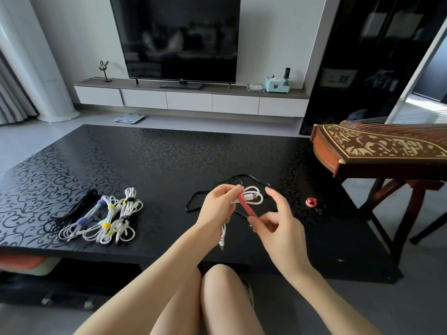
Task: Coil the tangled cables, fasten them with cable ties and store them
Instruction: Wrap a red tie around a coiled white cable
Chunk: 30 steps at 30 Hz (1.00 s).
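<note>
A black patterned coffee table (169,153) bears tied cable bundles (101,216) at left. A loose black cable (193,201) lies mid-table, a rolled red tie (311,202) at right.

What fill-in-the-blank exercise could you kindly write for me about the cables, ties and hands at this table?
1. The left hand grips a coiled cable that is ____ in colour.
2. The lower end of the red cable tie is pinched by the ____ hand.
3. The tied bundles lie on the table to the person's ____.
4. The uncoiled cable lying behind the hands is ____.

Missing words: white; right; left; black.
</note>
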{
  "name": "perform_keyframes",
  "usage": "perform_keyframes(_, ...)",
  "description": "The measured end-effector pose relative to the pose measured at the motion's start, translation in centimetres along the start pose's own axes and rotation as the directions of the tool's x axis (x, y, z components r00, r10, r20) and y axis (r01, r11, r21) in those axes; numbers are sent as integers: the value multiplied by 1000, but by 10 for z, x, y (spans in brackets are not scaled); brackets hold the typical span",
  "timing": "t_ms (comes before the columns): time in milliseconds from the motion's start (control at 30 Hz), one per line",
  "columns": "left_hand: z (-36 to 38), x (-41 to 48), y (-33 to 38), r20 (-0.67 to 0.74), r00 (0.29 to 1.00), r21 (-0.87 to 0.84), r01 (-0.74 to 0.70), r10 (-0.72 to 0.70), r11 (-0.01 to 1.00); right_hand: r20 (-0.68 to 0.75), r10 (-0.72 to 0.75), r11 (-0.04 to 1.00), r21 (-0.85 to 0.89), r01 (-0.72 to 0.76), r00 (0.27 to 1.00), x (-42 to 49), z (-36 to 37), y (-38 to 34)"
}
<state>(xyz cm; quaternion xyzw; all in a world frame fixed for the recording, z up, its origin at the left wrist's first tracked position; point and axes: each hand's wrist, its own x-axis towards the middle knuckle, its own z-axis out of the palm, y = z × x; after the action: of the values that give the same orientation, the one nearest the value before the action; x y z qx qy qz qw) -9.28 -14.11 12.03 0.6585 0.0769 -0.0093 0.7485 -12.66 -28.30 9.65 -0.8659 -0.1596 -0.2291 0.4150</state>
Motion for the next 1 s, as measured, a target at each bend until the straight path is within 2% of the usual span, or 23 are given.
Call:
perform_keyframes(100,-2,-5,3,71,995,-11,-63,64,998,44,145,984,100,-149,988,-2,-4,10)
perform_keyframes(167,-3,-11,6,146,982,-12,-118,119,993,72,140,986,82,-145,988,0,-7,14)
perform_keyframes(267,-4,-21,9,284,944,41,-189,170,981,38,92,996,-10,-92,995,7,-20,17)
perform_keyframes(333,-6,-26,9,354,919,110,-223,171,969,127,172,976,112,-186,977,14,-30,16)
perform_keyframes(400,-8,-32,7,422,891,158,-252,165,955,272,284,854,365,-372,919,17,-38,13)
perform_keyframes(467,-10,-37,4,497,853,186,-282,157,941,398,349,632,569,-526,849,17,-43,11)
perform_keyframes(500,-11,-39,4,530,833,195,-302,159,933,429,365,538,627,-563,826,17,-44,10)
perform_keyframes(567,-14,-43,2,562,808,203,-341,176,918,429,412,445,675,-588,804,16,-44,8)
perform_keyframes(667,-15,-48,1,547,810,199,-370,211,907,391,486,462,645,-609,782,12,-40,8)
perform_keyframes(800,-14,-50,0,550,800,177,-392,239,903,405,483,544,556,-629,776,8,-38,6)
perform_keyframes(1000,-16,-45,-8,509,841,232,-338,182,912,344,540,565,528,-634,768,12,-37,4)
